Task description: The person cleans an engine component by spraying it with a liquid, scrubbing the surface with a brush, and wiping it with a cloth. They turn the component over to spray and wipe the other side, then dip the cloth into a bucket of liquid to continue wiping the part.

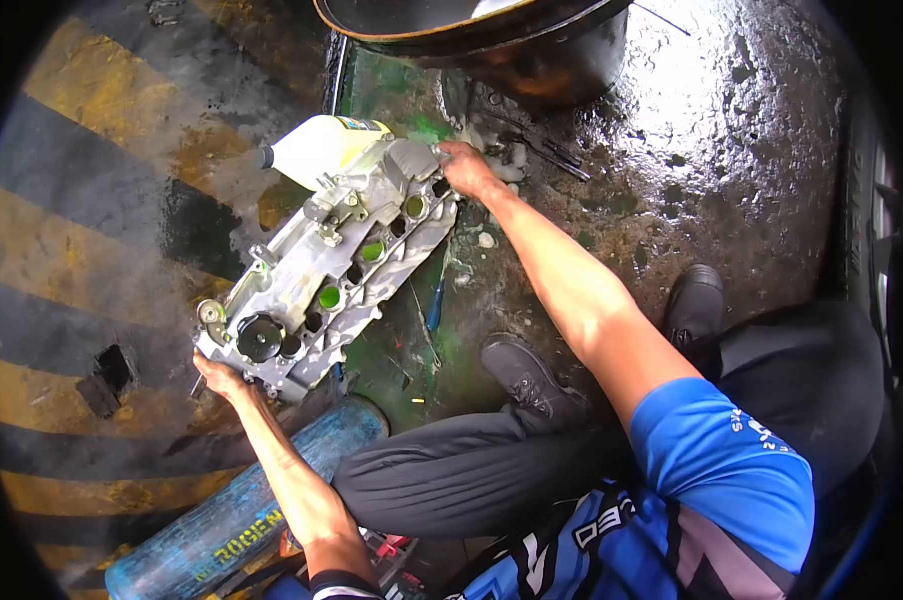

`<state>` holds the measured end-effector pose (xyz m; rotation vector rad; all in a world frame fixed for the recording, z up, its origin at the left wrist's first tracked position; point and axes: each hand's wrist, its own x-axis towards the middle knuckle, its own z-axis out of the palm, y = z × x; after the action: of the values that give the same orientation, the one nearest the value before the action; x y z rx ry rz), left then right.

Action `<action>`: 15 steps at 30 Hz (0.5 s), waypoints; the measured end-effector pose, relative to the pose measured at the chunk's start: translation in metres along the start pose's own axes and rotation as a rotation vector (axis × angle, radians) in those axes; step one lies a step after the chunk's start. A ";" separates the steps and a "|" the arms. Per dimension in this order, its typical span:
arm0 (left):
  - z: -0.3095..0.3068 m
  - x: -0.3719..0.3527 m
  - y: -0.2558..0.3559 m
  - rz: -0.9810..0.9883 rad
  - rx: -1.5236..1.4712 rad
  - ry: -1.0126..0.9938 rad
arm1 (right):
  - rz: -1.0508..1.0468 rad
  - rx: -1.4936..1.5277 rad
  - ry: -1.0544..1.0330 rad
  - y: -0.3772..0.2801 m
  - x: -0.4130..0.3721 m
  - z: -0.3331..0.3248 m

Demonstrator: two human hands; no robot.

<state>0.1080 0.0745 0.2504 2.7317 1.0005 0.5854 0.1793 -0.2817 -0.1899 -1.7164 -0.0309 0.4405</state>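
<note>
A silver metal engine valve cover (pixel 289 275) is held at a slant above the floor, between both hands. Its black oil filler cap (pixel 260 338) is at the lower left, and a row of round holes runs along its right side. My left hand (pixel 221 378) grips the near left end, fingers partly hidden beneath it. At the far right end, my right hand (pixel 464 168) is closed on the edge. Behind the cover lies a pale yellow plastic jug (pixel 316 148) with a dark cap, partly covered by it.
A large black basin (pixel 531 60) stands at the top. Right of my right hand lie dark slender tools (pixel 551 150). A blue-handled screwdriver (pixel 435 303) is on the oily floor. A blue gas cylinder (pixel 206 515) lies at the lower left, beside my leg.
</note>
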 end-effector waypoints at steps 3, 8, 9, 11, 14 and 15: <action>0.002 -0.013 0.022 -0.087 -0.178 -0.006 | 0.073 0.269 0.213 -0.010 -0.034 -0.003; 0.002 0.012 -0.010 0.037 -0.199 -0.036 | -0.030 0.162 0.377 -0.044 -0.087 -0.038; 0.004 0.012 -0.008 0.035 -0.214 -0.008 | 0.088 0.281 0.308 -0.063 -0.094 -0.058; 0.006 0.013 -0.012 0.140 -0.181 0.000 | 0.034 0.665 0.244 -0.028 -0.070 -0.056; 0.003 0.033 -0.049 0.342 -0.036 0.029 | -0.037 0.750 0.344 -0.079 -0.058 -0.068; 0.003 0.027 -0.044 0.409 0.010 0.043 | -0.153 0.415 0.394 -0.079 -0.050 -0.065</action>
<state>0.1022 0.1257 0.2433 2.9601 0.4475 0.7012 0.1704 -0.3406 -0.0928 -1.3518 0.2001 -0.0140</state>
